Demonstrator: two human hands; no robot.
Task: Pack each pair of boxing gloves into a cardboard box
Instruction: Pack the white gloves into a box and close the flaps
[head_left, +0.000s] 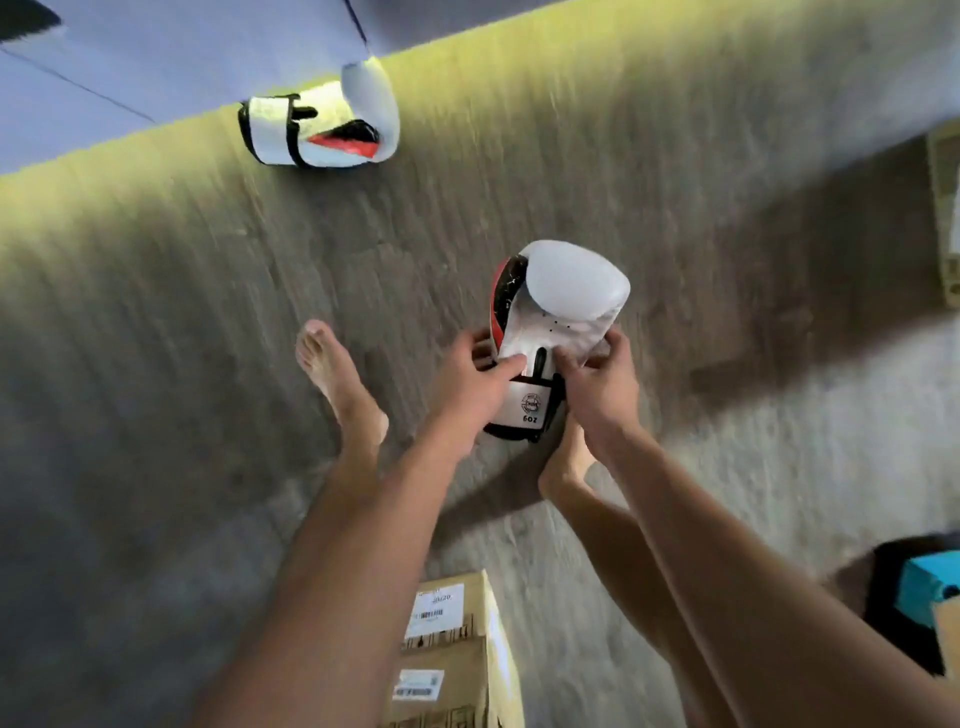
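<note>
Starting nearest, a brown cardboard box with white shipping labels (457, 649) is seen standing on the rough grey floor (156, 364); whether it is open cannot be told. Just beyond it, a white, red and black padded boxing glove (566, 291) is gripped at the cuff by both hands. The left hand (467, 384) is curled round the left side with its thumb laid across the white face, and the right hand (597, 379) is wrapped round the right edge. The glove is judged light but bulky, soft in its padded end, with a smooth skin that could slip. The stiffer strapped cuff is judged the surest hold. Far to the left, a matching white boxing glove (322, 124) lies on its side at the edge of a blue-grey mat (130, 62), well apart and yet to be fetched.
</note>
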